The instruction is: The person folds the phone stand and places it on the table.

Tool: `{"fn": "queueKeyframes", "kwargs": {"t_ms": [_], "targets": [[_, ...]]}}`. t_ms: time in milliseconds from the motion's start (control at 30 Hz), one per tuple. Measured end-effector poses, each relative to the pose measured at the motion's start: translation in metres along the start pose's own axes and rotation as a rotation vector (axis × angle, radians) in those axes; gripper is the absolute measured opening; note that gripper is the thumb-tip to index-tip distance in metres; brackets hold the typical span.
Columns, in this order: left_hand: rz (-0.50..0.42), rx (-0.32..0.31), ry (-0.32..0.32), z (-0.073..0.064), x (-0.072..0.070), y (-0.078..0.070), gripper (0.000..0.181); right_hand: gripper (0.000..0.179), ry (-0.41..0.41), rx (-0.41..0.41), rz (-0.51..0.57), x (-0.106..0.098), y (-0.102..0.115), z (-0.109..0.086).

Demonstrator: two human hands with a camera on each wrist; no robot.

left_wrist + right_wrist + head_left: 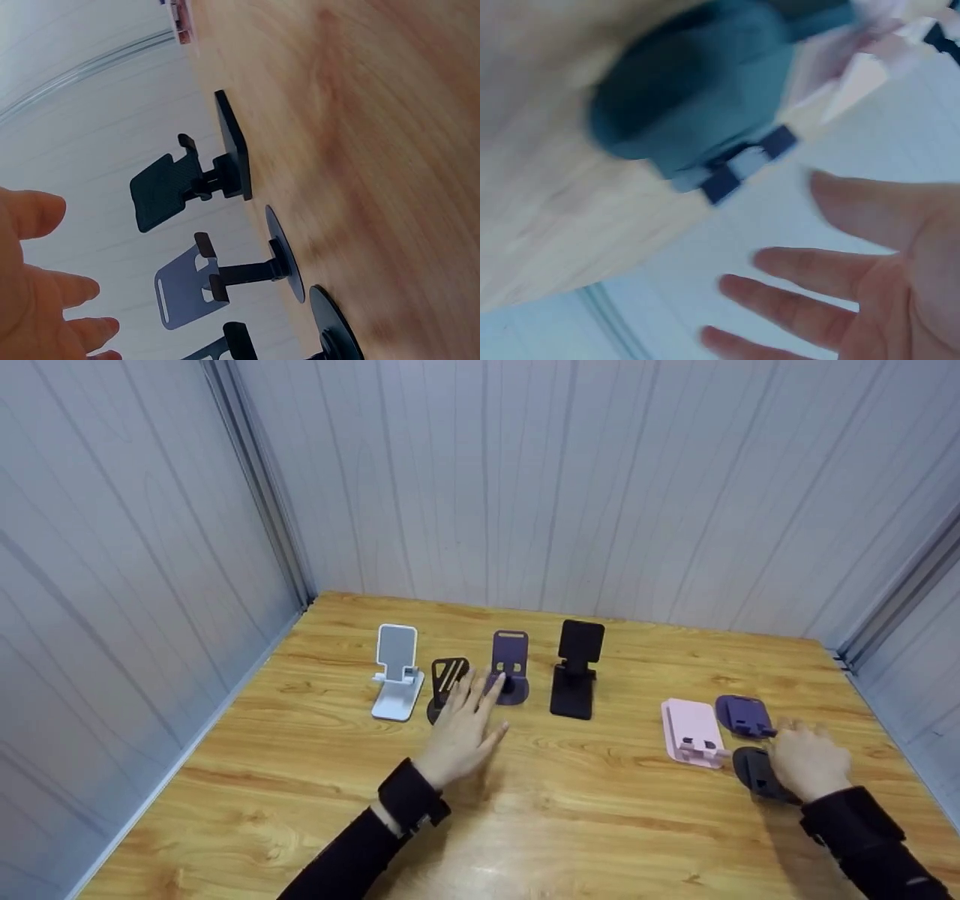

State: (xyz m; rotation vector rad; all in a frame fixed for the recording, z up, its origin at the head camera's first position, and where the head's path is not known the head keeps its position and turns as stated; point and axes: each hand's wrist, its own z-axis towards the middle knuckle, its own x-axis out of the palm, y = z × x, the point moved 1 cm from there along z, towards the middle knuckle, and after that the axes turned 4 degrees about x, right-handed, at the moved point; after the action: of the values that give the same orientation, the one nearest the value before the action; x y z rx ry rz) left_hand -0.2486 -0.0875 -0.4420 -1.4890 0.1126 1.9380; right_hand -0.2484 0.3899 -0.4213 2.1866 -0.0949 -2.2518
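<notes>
My left hand (459,741) reaches with fingers spread toward the unfolded phone stands, overlapping a black slotted phone stand (440,679) in the head view. Just beyond its fingertips stands a purple phone stand (511,645), also seen side-on in the left wrist view. A black phone stand (574,690) is upright to the right, a white one (396,701) to the left. My right hand (811,759) is beside a folded dark grey phone stand (757,771). In the right wrist view its fingers (802,274) are extended, with nothing between them.
A folded pink phone stand (694,720) and a folded purple one (739,712) lie flat near the right hand. The wooden table (585,825) meets a pale panel wall (465,510) at the back, with more panels at both sides.
</notes>
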Motion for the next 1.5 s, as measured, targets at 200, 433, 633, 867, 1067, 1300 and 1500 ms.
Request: {"fn": "queueKeyframes", "kwargs": {"t_ms": [200, 433, 633, 867, 1067, 1300, 1500], "targets": [[0.068, -0.006, 0.029, 0.009, 0.004, -0.007, 0.072, 0.075, -0.058, -0.062, 0.081, 0.005, 0.027, 0.004], [0.098, 0.017, -0.002, 0.026, 0.007, -0.017, 0.072, 0.079, -0.107, -0.131, 0.138, 0.011, 0.065, 0.0], [0.075, 0.037, 0.013, 0.051, 0.011, -0.028, 0.074, 0.079, -0.107, -0.185, 0.173, 0.01, 0.095, -0.009], [-0.071, 0.027, 0.004, 0.09, 0.018, -0.037, 0.071, 0.076, -0.144, -0.238, 0.198, 0.015, 0.117, -0.011], [-0.222, 0.005, -0.036, 0.115, 0.023, -0.038, 0.07, 0.074, -0.151, -0.264, 0.248, 0.026, 0.125, -0.011], [-0.439, -0.053, -0.051, 0.138, 0.034, -0.038, 0.071, 0.075, -0.242, -0.29, 0.249, 0.035, 0.125, -0.011], [-0.524, -0.142, -0.053, 0.151, 0.046, -0.036, 0.073, 0.074, -0.217, -0.283, 0.236, 0.027, 0.13, -0.013]]}}
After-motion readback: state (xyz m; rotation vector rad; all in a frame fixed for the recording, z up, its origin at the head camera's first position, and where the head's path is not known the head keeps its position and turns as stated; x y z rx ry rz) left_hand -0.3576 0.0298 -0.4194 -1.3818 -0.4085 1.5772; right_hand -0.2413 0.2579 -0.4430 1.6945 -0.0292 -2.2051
